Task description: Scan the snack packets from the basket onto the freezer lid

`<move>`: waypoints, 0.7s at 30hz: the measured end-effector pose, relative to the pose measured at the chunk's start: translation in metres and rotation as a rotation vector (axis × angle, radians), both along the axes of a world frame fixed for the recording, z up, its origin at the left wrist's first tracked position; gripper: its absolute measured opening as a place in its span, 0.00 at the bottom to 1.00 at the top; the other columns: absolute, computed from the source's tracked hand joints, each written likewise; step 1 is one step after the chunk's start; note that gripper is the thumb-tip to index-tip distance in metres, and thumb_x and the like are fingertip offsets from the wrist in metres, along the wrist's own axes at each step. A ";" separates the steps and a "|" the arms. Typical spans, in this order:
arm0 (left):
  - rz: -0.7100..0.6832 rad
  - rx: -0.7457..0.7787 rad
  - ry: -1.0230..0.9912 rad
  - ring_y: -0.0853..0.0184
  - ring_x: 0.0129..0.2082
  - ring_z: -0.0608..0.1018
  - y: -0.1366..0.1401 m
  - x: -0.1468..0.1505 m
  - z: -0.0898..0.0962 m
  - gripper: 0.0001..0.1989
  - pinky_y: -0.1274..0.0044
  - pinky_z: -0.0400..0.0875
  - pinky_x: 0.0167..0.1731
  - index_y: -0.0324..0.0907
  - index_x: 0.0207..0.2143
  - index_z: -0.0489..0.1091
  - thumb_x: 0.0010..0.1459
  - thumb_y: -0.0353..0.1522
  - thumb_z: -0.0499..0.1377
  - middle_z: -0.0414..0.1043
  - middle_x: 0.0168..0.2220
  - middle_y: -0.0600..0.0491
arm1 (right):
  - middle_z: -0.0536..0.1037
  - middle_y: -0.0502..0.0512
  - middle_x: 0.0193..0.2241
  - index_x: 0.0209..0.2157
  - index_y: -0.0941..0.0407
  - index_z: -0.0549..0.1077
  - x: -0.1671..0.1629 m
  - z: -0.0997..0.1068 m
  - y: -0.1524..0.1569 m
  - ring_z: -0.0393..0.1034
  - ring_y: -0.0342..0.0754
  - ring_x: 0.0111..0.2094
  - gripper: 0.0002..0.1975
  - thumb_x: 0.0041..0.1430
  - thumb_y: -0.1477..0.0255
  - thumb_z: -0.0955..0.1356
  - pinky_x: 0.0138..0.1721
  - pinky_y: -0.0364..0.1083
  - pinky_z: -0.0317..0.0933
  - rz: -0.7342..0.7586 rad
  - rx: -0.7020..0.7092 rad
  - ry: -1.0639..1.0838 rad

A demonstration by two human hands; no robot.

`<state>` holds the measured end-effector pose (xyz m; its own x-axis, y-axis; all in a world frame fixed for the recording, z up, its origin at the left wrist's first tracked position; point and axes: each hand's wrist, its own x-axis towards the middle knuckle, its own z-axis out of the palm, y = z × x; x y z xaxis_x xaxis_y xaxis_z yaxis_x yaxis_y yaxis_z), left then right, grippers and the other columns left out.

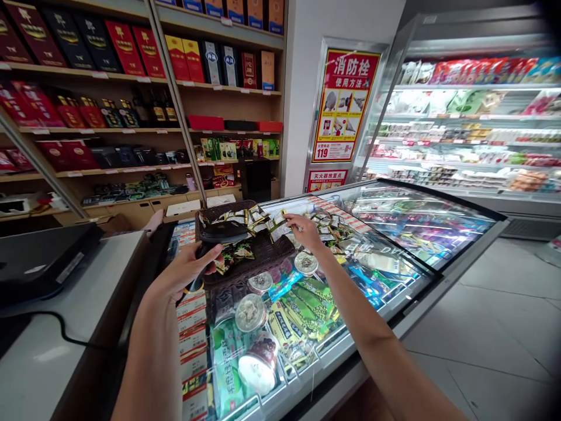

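Near the basket's rim (274, 251) — hands (184, 273) (305, 234) leave room between.

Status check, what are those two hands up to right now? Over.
Left hand gripping black scanner. Right hand pinching small packet at brown basket. Scanner partly hides basket from view.

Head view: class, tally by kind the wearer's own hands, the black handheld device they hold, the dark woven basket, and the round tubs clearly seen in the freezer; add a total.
Wearer's hands: 2 (left hand, right hand)
Black handheld device: 1
Dark woven basket: 1
Round tubs: 4
Total: 8
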<state>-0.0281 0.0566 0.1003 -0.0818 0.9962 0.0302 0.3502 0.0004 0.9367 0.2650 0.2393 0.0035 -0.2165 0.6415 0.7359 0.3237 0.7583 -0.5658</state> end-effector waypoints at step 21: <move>0.020 -0.052 -0.033 0.69 0.24 0.72 0.008 0.005 -0.007 0.33 0.80 0.63 0.18 0.40 0.29 0.73 0.37 0.60 0.70 0.75 0.28 0.51 | 0.85 0.55 0.37 0.22 0.53 0.72 0.007 0.009 0.005 0.79 0.54 0.44 0.06 0.38 0.76 0.72 0.45 0.52 0.72 0.339 -0.299 0.798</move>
<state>-0.0230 0.0644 0.0932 -0.1014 0.9945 -0.0250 0.3188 0.0563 0.9462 0.2720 0.2446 0.0126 0.0732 0.8242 0.5616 -0.4607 0.5273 -0.7139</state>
